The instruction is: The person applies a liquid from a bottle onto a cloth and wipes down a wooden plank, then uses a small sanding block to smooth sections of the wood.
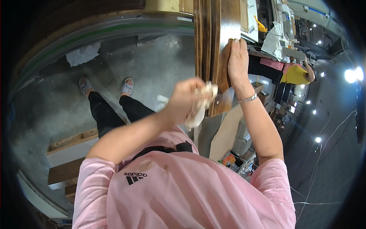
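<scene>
My left hand [185, 98] is closed around a crumpled, off-white rag [199, 108], slightly smeared by motion. It is beside the near end of a dark brown, glossy wooden board [225, 26]; whether the rag touches the wood I cannot tell. On the board's right edge lies my right hand [239, 63], two fingers pointing along the edge and the others hidden; it seems to hold the board there. More dark brown wood strips [203, 38] run alongside the board on its left.
A person in a yellow top [295, 74] is at the right beside a cluttered bench. Brown wooden pieces [66, 171] lie at lower left. White paper [83, 54] is on the grey floor [53, 103]. A tan sheet [225, 133] is below the board.
</scene>
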Motion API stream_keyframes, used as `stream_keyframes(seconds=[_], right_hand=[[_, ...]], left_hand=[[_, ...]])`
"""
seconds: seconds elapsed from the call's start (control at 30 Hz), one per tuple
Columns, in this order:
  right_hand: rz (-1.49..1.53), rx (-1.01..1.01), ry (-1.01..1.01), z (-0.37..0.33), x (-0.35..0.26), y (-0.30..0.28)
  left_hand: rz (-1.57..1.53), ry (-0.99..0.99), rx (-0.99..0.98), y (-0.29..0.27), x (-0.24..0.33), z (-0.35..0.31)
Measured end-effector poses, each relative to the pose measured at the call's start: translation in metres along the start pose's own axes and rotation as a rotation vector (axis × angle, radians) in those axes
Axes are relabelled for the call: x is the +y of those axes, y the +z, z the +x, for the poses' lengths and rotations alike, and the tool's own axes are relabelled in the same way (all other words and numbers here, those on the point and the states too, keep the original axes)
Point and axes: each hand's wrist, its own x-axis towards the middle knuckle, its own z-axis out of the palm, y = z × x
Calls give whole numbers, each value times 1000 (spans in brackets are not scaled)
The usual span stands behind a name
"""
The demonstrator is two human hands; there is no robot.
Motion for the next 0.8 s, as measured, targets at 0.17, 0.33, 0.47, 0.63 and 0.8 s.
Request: stream_keyframes(seconds=[0.17, 0.33, 0.47, 0.63, 0.8], right_hand=[[-18, 45, -34, 0, 5, 4], [33, 31, 12, -2, -2, 2], [113, 37, 53, -1, -4, 7], [106, 38, 18, -2, -3, 5], [150, 0, 78, 0, -10, 3]], left_hand=[[589, 115, -91, -18, -33, -24], [79, 23, 48, -13, 11, -22], [251, 338, -48, -3, 10, 2], [37, 106, -40, -4, -28, -32], [112, 233, -67, -4, -8, -6]])
